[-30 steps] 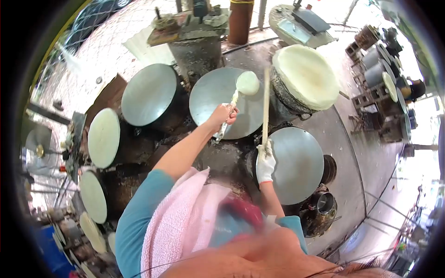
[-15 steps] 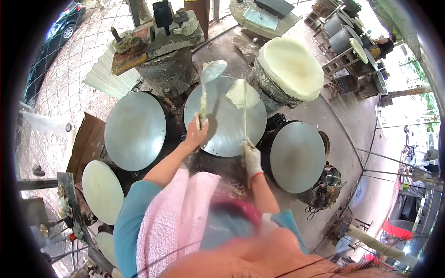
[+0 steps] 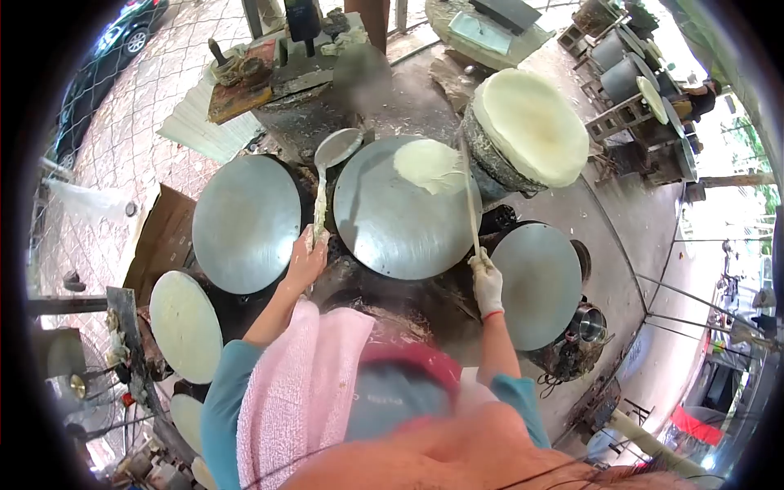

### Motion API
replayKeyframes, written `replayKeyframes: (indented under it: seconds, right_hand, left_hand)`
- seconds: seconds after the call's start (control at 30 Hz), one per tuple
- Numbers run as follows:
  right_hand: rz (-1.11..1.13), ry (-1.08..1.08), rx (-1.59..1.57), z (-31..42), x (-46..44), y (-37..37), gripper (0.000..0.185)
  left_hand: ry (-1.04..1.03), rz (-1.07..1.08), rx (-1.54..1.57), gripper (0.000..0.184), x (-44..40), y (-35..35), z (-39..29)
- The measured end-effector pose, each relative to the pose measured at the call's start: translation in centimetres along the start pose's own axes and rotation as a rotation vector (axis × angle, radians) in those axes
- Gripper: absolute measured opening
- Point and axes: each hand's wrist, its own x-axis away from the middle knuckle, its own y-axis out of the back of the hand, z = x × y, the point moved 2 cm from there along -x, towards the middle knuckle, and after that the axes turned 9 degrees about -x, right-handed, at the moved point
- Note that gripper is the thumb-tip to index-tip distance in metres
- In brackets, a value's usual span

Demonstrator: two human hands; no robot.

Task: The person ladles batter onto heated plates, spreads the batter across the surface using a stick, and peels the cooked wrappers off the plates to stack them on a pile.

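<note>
My left hand [image 3: 309, 253] is wrapped round the batter-smeared handle of a ladle [image 3: 339, 148]. The ladle's bowl is raised over the gap between the left round griddle [image 3: 247, 224] and the middle round griddle [image 3: 392, 237]. On the far part of the middle griddle lies a pale patch of batter [image 3: 426, 165] with a ragged near edge. My right hand [image 3: 487, 283], in a white glove, grips a long thin stick [image 3: 471, 200]. The stick reaches forward along the right side of the middle griddle, near the batter; whether its tip touches anything is unclear.
A third griddle [image 3: 536, 286] stands at the right. Behind it, pale round sheets are piled on a drum [image 3: 531, 126]. At the left are another pale disc [image 3: 186, 327] and cardboard [image 3: 159, 237]. A cluttered stand [image 3: 286, 90] rises at the back.
The ladle has swung left, off the middle griddle. My right hand and the stick have shifted right. The batter patch is now broader and rounder. The whole view has shifted slightly.
</note>
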Motion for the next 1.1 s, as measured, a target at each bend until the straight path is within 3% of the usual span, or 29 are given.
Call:
replayKeyframes:
  seconds: [0.13,0.2,0.27,0.3,0.37,0.47,0.6,0.67,0.73,0.8,0.93,1.0,1.1]
  right_hand:
    - [0.306,-0.458,0.065,3.5,-0.2,-4.9,0.04]
    - [0.369,-0.302,0.169,2.3,-2.0,-4.4,0.039]
    - [0.369,0.013,0.187,2.1,-4.0,-2.5,0.033]
    - [0.314,0.097,-0.009,0.9,-6.0,-0.7,0.031]
    - [0.271,-0.001,0.053,2.9,-7.2,0.9,0.028]
    - [0.394,-0.412,0.294,6.7,-4.7,-2.6,0.026]
    - [0.569,-0.212,0.225,2.8,-6.5,-3.1,0.033]
    - [0.513,-0.032,0.116,4.3,-9.2,-0.9,0.039]
    - [0.376,-0.032,0.095,6.6,-11.0,-0.2,0.031]
    - [0.496,-0.282,0.42,7.7,-10.6,-0.8,0.031]
    - [0.692,-0.464,0.278,4.3,-9.2,-3.0,0.032]
    - [0.702,-0.193,0.303,5.6,-10.5,-2.1,0.034]
    - [0.624,-0.16,0.31,7.8,-14.5,-0.9,0.037]
  left_hand:
    - [0.291,0.02,0.185,0.009,2.2,-0.1,-3.8]
    - [0.327,-0.017,0.205,0.009,3.0,-0.1,-3.9]
    - [0.313,-0.101,0.226,0.009,3.8,0.1,-4.5]
    - [0.287,-0.141,0.218,0.009,4.2,0.3,-4.9]
    - [0.277,-0.215,0.274,0.009,4.6,0.2,-5.5]
    - [0.33,-0.222,0.33,0.009,5.0,-0.9,-5.3]
    - [0.485,-0.269,0.275,0.012,6.0,-1.6,-5.7]
    - [0.501,-0.294,0.276,0.015,6.6,-1.2,-6.0]
    - [0.515,-0.31,0.278,0.015,7.3,-0.8,-5.8]
    - [0.536,-0.341,0.303,0.015,7.7,-1.0,-5.5]
    - [0.585,-0.394,0.285,0.016,8.5,-1.9,-4.5]
    - [0.576,-0.388,0.292,0.016,8.8,-2.1,-4.5]
    - [0.595,-0.396,0.26,0.016,8.8,-2.0,-5.5]
